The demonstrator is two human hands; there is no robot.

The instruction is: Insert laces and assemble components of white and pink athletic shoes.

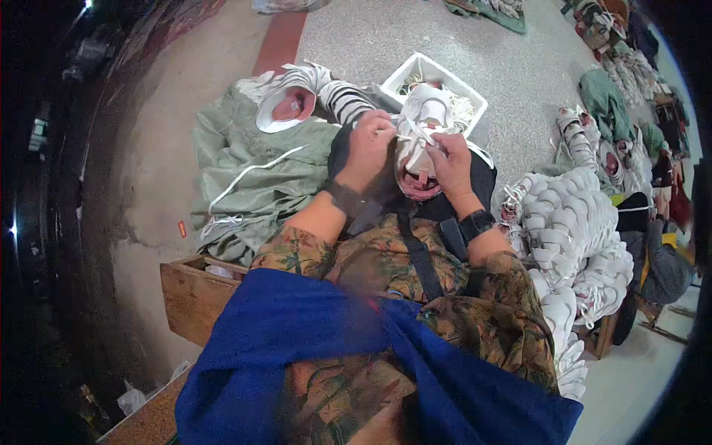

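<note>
Above the speckled floor, you grip a white shoe upper between both hands, left hand closed on its left edge, right hand pinching its right.

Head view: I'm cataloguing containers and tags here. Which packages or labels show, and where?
White plastic crate: beyond the hands, rectangular, holding white pieces.
Green sacks: left on the floor, crumpled.
Small orange tag: on the floor beside the sacks.
Wooden box: lower left, brown.

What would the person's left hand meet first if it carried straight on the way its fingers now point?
Probably the white bin of white pieces just beyond the white shoe upper that the left hand already holds; depth is unclear.
</note>
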